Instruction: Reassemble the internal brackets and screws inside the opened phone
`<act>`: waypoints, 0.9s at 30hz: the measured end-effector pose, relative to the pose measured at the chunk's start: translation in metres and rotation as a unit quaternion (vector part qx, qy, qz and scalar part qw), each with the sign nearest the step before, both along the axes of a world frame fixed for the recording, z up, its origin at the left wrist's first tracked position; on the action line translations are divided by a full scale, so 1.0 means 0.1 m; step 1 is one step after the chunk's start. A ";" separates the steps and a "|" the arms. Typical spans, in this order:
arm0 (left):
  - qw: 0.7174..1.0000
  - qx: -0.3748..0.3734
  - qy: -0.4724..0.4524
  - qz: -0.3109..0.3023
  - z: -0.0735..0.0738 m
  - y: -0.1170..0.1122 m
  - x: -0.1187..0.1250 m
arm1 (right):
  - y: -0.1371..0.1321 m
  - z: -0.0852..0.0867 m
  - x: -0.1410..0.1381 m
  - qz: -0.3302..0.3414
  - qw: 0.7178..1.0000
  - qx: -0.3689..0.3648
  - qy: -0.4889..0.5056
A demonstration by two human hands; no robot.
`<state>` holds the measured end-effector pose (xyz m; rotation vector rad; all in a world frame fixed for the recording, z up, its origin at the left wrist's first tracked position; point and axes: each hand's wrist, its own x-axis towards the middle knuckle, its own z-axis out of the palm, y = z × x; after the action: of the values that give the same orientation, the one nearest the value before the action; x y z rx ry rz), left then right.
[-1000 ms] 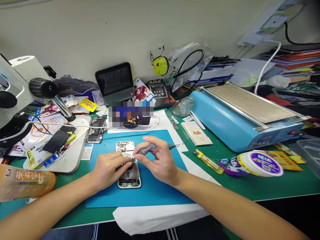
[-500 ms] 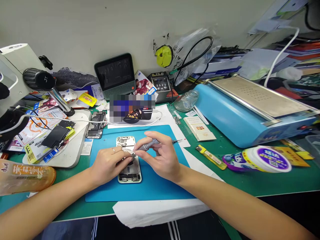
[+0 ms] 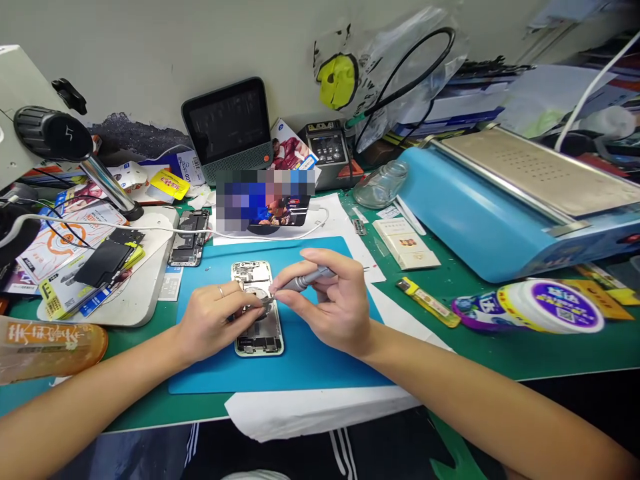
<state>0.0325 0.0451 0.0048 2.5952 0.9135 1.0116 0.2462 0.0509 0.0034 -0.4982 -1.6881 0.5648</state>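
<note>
An opened phone body (image 3: pixel 253 277) lies face up on a blue work mat (image 3: pixel 300 360). My left hand (image 3: pixel 213 323) rests on the phone's left side, fingers curled and pinching a small part at its middle; a ring shows on one finger. My right hand (image 3: pixel 330 303) is closed on a grey precision screwdriver (image 3: pixel 307 280), held nearly level with its tip at the phone's centre beside my left fingertips. What the left fingers pinch is too small to name.
A blue heating machine (image 3: pixel 500 207) fills the right. A round purple-lidded tub (image 3: pixel 550 307), a cigarette pack (image 3: pixel 405 243), a glass jar (image 3: pixel 380 187) and a small monitor (image 3: pixel 227 133) stand around. Left: a microscope stand (image 3: pixel 65 143), another opened phone (image 3: pixel 187 247), an orange packet (image 3: pixel 47 347).
The view has shifted downward, so everything sits higher in frame. Both hands stay over the phone, with the screwdriver tip still at its middle.
</note>
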 end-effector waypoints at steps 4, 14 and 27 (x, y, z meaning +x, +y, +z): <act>1.000 0.002 -0.004 -0.004 0.01 0.00 0.00 | -0.01 0.01 0.00 -0.002 1.000 -0.004 -0.003; 1.000 0.010 -0.010 -0.009 0.01 0.00 0.01 | -0.03 0.00 -0.01 0.010 1.000 0.003 -0.008; 1.000 0.010 0.006 -0.012 0.00 0.00 0.00 | -0.03 0.00 0.02 0.012 1.000 0.011 -0.014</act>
<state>0.0327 0.0456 0.0043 2.6252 0.8763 1.0047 0.2478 0.0483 0.0036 -0.4724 -1.7265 0.5593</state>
